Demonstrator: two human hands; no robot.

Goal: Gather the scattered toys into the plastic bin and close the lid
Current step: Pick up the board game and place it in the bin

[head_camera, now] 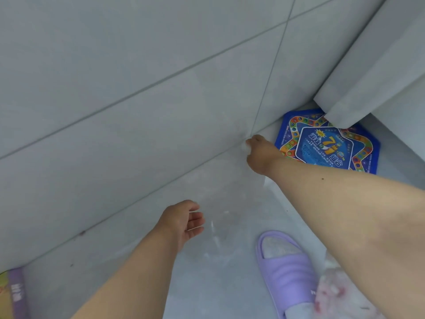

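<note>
Flat blue hexagonal cardboard game board [331,146] at 2 o'clock: probably light, stiff, best pinched by near edge. Right hand [259,155] curled beside it, grip can't tell; left hand [184,221] relaxed, empty.

Purple slipper [288,272]; grey tiled wall [115,88]

A pale grey tiled floor [207,284] is seen meeting a tiled wall. A blue hexagonal game board [326,143] is laid flat on it by the wall, partly tucked under a grey ledge. A lilac slipper [287,272] and a purple-edged box [16,293] are also set on the floor.
</note>
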